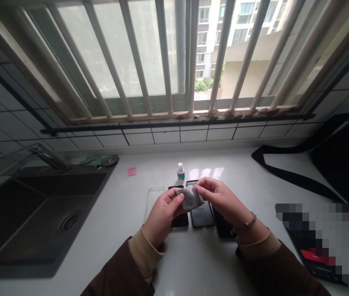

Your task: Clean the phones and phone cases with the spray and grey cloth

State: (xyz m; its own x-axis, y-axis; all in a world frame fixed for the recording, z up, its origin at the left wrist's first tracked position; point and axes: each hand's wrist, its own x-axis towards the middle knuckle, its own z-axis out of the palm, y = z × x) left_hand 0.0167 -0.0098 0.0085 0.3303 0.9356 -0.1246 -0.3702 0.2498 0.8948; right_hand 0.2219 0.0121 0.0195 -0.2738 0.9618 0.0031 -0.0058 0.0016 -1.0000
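Note:
A small grey cloth [191, 198] is stretched between my two hands above the counter. My left hand [166, 210] pinches its left edge between thumb and fingers. At its upper right corner, my right hand [219, 196] pinches it the same way. Beneath the hands lie a black phone [180, 220] and a second dark phone [203, 216], both partly covered from view. A clear phone case [152, 196] shows behind my left hand. Another flat black item [224, 227] lies under my right wrist. Just beyond the cloth stands a small white-capped bottle [181, 173].
To the left is a dark sink [79, 197] with a faucet [47, 158], a green cloth [92, 161] and a metal drain cover [111, 160] behind it. A pink note [132, 172] lies on the counter. At right are a black strap [285, 176] and a partly pixelated dark object [308, 246].

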